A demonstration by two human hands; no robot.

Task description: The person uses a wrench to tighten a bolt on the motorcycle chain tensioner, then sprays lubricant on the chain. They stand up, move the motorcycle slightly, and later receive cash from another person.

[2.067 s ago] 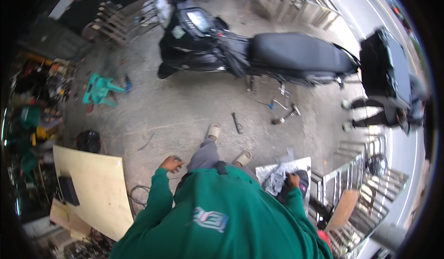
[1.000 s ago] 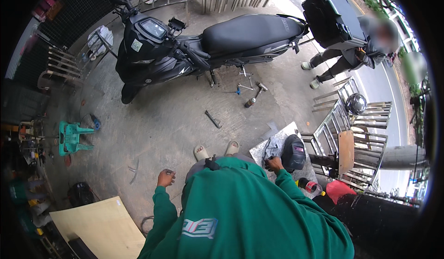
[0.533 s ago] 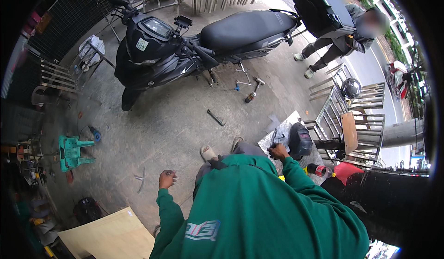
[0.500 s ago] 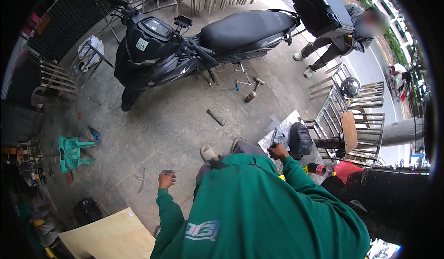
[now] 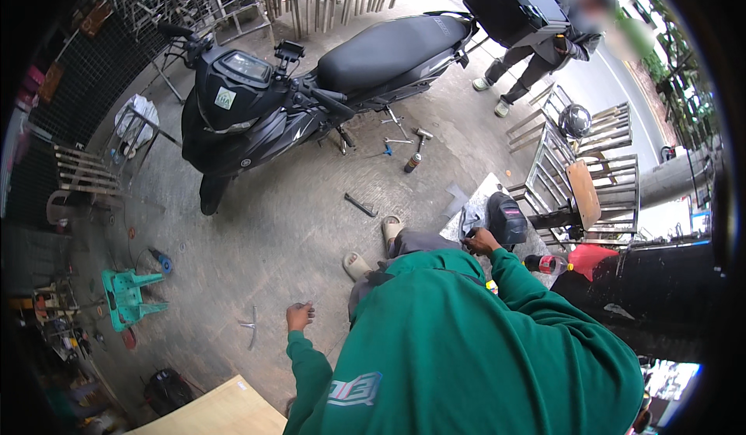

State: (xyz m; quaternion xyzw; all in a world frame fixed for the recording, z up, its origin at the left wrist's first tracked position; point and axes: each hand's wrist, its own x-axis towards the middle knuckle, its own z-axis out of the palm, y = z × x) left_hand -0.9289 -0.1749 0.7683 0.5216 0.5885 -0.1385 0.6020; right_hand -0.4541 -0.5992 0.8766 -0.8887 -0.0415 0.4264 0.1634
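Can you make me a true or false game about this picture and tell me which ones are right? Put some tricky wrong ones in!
1. The stool is green. True.
2. The left hand touches the bike. False: the left hand is apart from the bike, over the floor.
3. The right hand is close to the grey cloth. True.
4. The can is on top of the bike. False: the can is on the floor.
5. The black mask is right of the grey cloth. True.
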